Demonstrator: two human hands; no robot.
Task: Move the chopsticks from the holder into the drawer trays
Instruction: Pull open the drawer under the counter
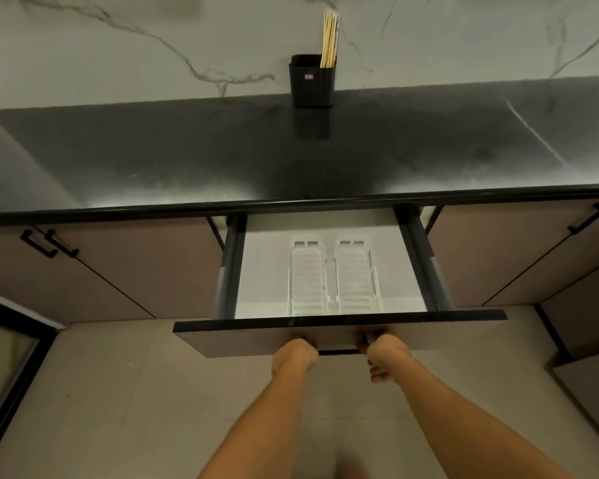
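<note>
Several pale wooden chopsticks [329, 39] stand upright in a black ribbed holder [312, 83] at the back of the dark countertop, against the marble wall. Below the counter a drawer [339, 331] is pulled out. Two clear plastic trays [334, 276] lie side by side on its white floor, and nothing shows inside them. My left hand [295, 356] and my right hand [382, 352] both grip the black handle on the underside of the drawer front, fingers curled round it.
The dark countertop [222, 160] stretches left and right of the holder. Brown cabinet doors with black handles [49, 243] flank the drawer on both sides. A pale tiled floor [118, 392] lies beneath, with a dark-framed panel at far left.
</note>
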